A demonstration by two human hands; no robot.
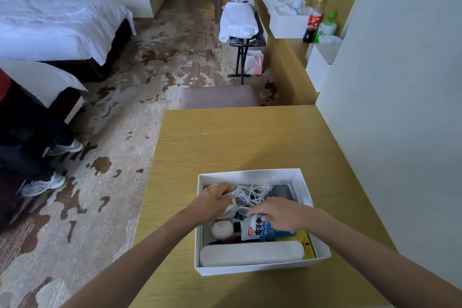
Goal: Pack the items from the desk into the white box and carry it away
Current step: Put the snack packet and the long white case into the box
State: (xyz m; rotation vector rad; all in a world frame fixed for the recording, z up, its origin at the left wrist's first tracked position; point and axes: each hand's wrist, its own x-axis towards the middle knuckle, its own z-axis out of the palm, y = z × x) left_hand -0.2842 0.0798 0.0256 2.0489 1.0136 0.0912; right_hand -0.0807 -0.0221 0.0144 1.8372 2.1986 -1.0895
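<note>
- Head view: white cable point(252, 192) gripped by left hand point(215, 199), far left in the white box point(250, 270); snack pouch point(260, 229) pinched by right hand point(280, 215), mid-box.
- Cable loops to be tucked below the rim and the pouch laid flat, so nothing gets snagged on lifting.
- Box is set near on the desk point(225, 137); wall point(400, 132) close on the right, so exit room is judged best leftward over the carpet point(112, 132).

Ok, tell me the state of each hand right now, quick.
Left hand: fingers curled round the white cable in the white box.
Right hand: fingers pinching the blue-and-white packet.
</note>
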